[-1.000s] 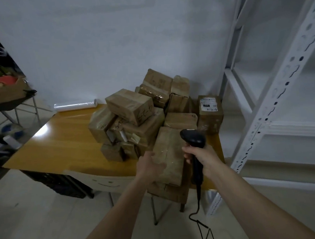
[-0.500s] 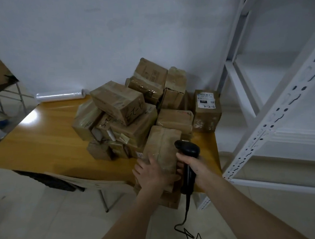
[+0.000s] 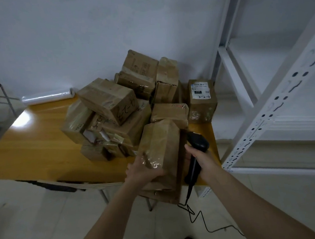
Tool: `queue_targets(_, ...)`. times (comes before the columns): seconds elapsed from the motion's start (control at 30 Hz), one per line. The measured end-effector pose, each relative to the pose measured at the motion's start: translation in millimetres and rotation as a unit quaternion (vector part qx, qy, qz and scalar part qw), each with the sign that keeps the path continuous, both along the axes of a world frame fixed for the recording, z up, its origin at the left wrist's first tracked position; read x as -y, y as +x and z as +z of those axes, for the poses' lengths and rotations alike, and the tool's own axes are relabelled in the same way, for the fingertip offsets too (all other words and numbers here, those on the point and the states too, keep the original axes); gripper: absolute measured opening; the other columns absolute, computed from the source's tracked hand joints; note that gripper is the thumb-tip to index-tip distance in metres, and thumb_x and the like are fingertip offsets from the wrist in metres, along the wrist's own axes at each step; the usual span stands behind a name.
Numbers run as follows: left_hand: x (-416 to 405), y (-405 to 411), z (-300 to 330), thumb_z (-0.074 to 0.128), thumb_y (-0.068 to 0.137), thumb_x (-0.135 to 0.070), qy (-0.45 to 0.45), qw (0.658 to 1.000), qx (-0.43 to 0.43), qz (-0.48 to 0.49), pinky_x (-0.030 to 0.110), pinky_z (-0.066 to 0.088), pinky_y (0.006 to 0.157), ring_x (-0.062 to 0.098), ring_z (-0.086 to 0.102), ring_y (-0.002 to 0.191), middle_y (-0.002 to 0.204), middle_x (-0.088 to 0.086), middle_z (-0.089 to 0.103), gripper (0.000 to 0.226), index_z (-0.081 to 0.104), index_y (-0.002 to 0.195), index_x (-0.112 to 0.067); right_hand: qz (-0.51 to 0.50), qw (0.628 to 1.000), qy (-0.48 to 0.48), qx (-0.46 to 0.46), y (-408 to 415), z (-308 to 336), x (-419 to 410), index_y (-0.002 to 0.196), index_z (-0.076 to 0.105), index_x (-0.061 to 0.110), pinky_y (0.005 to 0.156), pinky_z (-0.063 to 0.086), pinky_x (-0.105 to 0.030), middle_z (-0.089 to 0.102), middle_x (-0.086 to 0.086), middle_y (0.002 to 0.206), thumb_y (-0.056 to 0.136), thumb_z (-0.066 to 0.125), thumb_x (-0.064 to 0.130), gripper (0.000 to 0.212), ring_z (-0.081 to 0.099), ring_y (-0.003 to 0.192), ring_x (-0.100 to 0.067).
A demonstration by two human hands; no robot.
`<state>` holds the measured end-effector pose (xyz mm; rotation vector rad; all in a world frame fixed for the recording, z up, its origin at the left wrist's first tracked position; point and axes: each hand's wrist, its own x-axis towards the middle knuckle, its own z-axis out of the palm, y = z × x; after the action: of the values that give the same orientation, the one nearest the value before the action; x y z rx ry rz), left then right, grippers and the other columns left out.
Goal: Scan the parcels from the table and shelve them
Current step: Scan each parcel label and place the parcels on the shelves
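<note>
the left hand is clamped on the near end of a long brown tape-wrapped cardboard parcel, which lies tilted on a second brown parcel that juts past the front edge of the glossy yellow wooden tabletop. the right hand is wrapped round the grip of a black corded handheld scanner, its head just beside the parcel's right face. i see no label on the parcel's upper face, so it probably needs turning before a scan, and that is where trouble could start: pulling it may drag the overhanging parcel off the edge, or disturb the heap of brown taped boxes leaning against each other behind it. the scanner's black cable trails loose over the floor near the person's feet and could snag a step. open room lies to the right, where the white perforated metal shelving unit stands close to the tabletop's corner with bare shelves; the passage there looks narrow. the tabletop's left side has free surface.
</note>
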<state>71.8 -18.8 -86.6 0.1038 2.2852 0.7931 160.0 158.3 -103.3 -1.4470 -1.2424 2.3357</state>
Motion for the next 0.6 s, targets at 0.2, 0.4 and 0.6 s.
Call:
queue_targets(0.2,30,3,11,0.085,0.069,-0.033,0.179,0.966,0.185,0.014,0.014,0.044,0.048,0.029,0.056,0.108,0.135,0.022,0.052,0.091,0.038,0.146,-0.026,-0.017,0.999,-0.007,-0.042,5,14,7,0.115,0.063,0.014,0.102,0.043,-0.053,0.068,-0.012,0.111,0.074,0.080,0.022,0.045,0.062,0.106,-0.033)
queue_targets(0.4,27,-2,7,0.088,0.044,-0.049,0.192,0.958,0.212,-0.014,0.032,0.053,0.084,0.023,0.061,0.110,0.127,0.003,0.060,0.114,0.039,0.145,-0.030,-0.021,0.999,0.001,-0.034,8,19,18,0.109,0.064,0.012,0.100,0.045,-0.053,0.070,-0.012,0.106,0.077,0.078,0.018,0.036,0.064,0.103,-0.032)
queue_targets(0.6,-1,-3,17,0.082,0.064,-0.038,0.094,0.991,-0.006,-0.099,0.039,0.044,0.103,0.022,0.044,0.129,0.134,-0.003,0.045,0.101,0.025,0.146,-0.027,-0.025,1.000,0.002,-0.008,1,16,32,0.106,0.067,0.009,0.079,0.052,-0.040,0.072,-0.012,0.098,0.078,0.077,0.017,0.031,0.067,0.092,-0.028)
